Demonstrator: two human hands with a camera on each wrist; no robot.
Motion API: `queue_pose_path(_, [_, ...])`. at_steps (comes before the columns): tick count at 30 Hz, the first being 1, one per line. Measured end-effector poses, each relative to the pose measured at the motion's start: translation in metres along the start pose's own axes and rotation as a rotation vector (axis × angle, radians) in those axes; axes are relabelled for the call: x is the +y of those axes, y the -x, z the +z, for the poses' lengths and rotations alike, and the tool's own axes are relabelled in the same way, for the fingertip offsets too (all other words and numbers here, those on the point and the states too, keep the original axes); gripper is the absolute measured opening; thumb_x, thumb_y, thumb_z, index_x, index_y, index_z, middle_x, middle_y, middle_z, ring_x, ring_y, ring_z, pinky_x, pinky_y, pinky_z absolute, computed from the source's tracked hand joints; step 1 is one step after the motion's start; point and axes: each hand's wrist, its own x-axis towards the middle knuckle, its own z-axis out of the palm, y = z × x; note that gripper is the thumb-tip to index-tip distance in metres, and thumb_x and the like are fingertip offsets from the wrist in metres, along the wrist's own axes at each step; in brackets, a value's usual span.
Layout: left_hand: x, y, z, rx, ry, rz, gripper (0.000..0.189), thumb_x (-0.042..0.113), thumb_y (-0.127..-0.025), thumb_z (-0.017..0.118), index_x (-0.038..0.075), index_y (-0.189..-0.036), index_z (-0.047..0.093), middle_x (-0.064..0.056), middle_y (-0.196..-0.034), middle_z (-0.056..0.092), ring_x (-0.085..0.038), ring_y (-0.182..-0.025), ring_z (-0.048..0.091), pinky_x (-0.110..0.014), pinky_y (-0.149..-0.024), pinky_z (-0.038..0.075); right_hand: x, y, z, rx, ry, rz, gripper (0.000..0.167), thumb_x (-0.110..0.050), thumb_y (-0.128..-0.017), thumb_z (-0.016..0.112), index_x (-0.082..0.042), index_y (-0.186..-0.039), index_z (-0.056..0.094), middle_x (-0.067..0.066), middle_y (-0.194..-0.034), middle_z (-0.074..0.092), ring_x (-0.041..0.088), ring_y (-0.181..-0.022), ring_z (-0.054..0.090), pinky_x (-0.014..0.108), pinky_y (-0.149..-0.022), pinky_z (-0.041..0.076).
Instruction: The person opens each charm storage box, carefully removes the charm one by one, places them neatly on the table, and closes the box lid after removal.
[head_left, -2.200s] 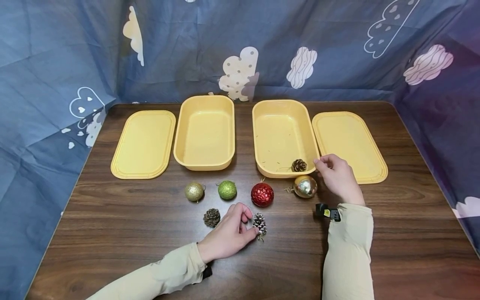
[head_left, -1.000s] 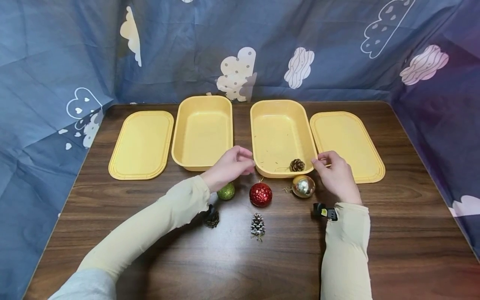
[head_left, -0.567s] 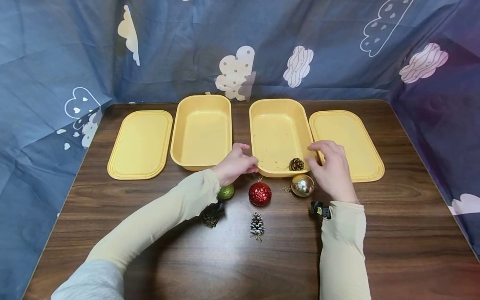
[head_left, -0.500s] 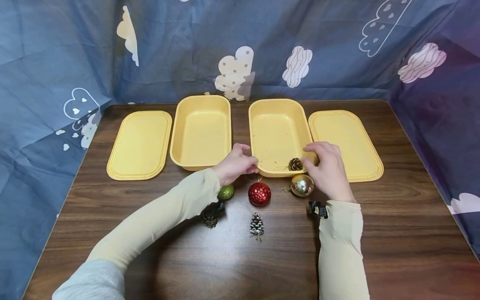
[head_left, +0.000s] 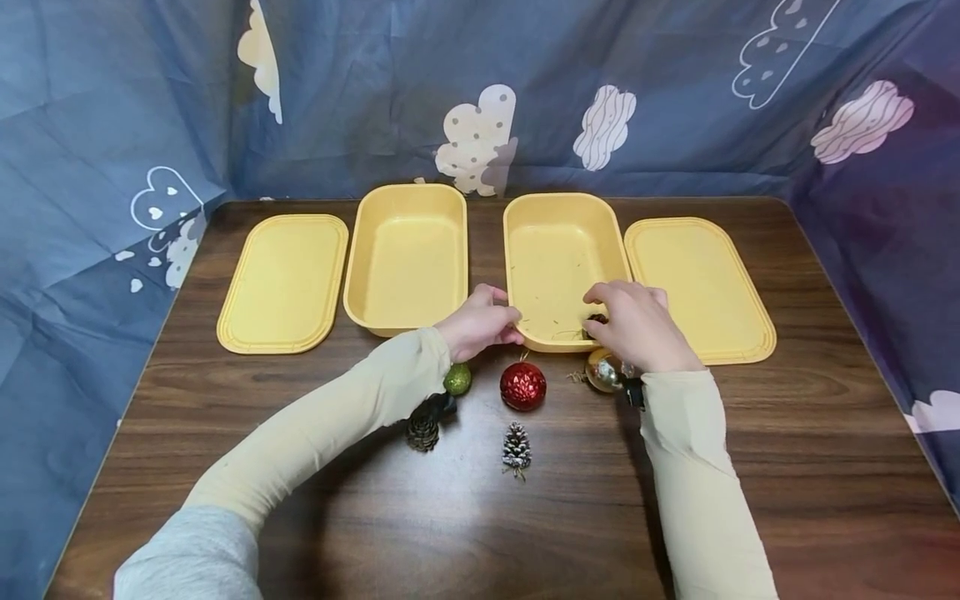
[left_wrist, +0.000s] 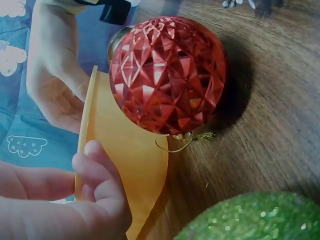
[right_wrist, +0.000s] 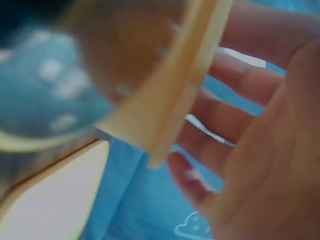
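My left hand (head_left: 480,325) pinches the near left corner of the right yellow box (head_left: 551,267); in the left wrist view its thumb and fingers (left_wrist: 97,172) sit on either side of the rim. My right hand (head_left: 641,327) reaches over that box's near right corner, thumb and forefinger apart around a brown pine cone (head_left: 596,320), which they partly cover. Its spread fingers (right_wrist: 225,115) show beyond the box wall in the right wrist view. Just outside lie a shiny gold ball ornament (head_left: 602,371), a faceted red ball (head_left: 522,386) and a green glitter ball (head_left: 457,379).
Left of it stands another open yellow box (head_left: 408,267). Flat yellow lids, one at the left (head_left: 285,283) and one at the right (head_left: 701,292), lie on the wooden table (head_left: 465,533). Nearer are a frosted pine cone (head_left: 516,448) and a brown one (head_left: 423,433), partly behind the left wrist strap.
My left hand has gone from beside the frosted pine cone to the right box's rim. My right hand has let go of the rim's right side and moved left over the pine cone inside.
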Motion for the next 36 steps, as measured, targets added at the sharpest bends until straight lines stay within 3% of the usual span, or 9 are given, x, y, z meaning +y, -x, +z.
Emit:
queue_pose_path(9, [0.0,0.0,0.001,-0.019,0.009,0.004,0.05,-0.009,-0.092,0.043,-0.006,-0.136,0.018,-0.016,-0.098,0.046,-0.012,-0.055,0.054,-0.013,-0.055,0.048,-0.012,-0.017,-0.009,-0.237,0.107,0.082,0.034,-0.015,-0.078,0.063,-0.003,-0.109,0.063,0.016,-0.107,0.067,0.032,-0.098,0.061,0.054,-0.084,0.026])
queue_pose_path(14, [0.0,0.001,0.001,-0.03,0.009,0.002,0.049,-0.008,-0.092,0.042,-0.006,-0.135,0.018,-0.015,-0.096,0.046,-0.013,-0.056,0.054,-0.013,-0.055,0.048,-0.011,-0.021,-0.012,-0.304,0.136,0.125,0.032,-0.015,-0.074,0.066,-0.003,-0.104,0.062,0.016,-0.1,0.068,0.032,-0.09,0.062,0.055,-0.083,0.026])
queue_pose_path(17, [0.0,0.001,0.0,-0.032,0.011,0.001,0.049,-0.008,-0.093,0.042,-0.007,-0.135,0.018,-0.014,-0.093,0.045,-0.013,-0.056,0.054,-0.013,-0.056,0.048,-0.009,-0.022,-0.012,-0.321,0.134,0.123,0.036,-0.013,-0.073,0.066,-0.003,-0.108,0.062,0.018,-0.104,0.068,0.033,-0.093,0.061,0.055,-0.083,0.026])
queue_pose_path(23, [0.0,0.001,0.0,-0.027,0.015,0.003,0.049,-0.008,-0.093,0.043,-0.007,-0.135,0.019,-0.013,-0.092,0.043,-0.014,-0.058,0.055,-0.013,-0.056,0.048,-0.006,-0.022,-0.009,-0.299,0.119,0.096,0.041,-0.01,-0.073,0.066,-0.003,-0.114,0.062,0.02,-0.113,0.065,0.034,-0.101,0.059,0.055,-0.085,0.028])
queue_pose_path(29, [0.0,0.001,0.001,-0.022,0.019,-0.002,0.047,-0.008,-0.093,0.043,-0.006,-0.133,0.019,-0.014,-0.095,0.044,-0.014,-0.058,0.055,-0.014,-0.056,0.048,0.0,-0.016,-0.005,-0.193,0.084,0.026,0.046,-0.009,-0.074,0.065,-0.003,-0.119,0.059,0.018,-0.112,0.056,0.033,-0.098,0.056,0.053,-0.085,0.029])
queue_pose_path(36, [-0.001,0.0,0.001,-0.022,0.024,-0.002,0.049,-0.008,-0.093,0.043,-0.006,-0.135,0.018,-0.013,-0.092,0.044,-0.015,-0.058,0.056,-0.014,-0.056,0.048,0.004,-0.008,-0.009,-0.096,-0.015,-0.01,0.053,-0.014,-0.077,0.066,-0.006,-0.127,0.055,0.018,-0.12,0.053,0.035,-0.111,0.055,0.055,-0.092,0.028])
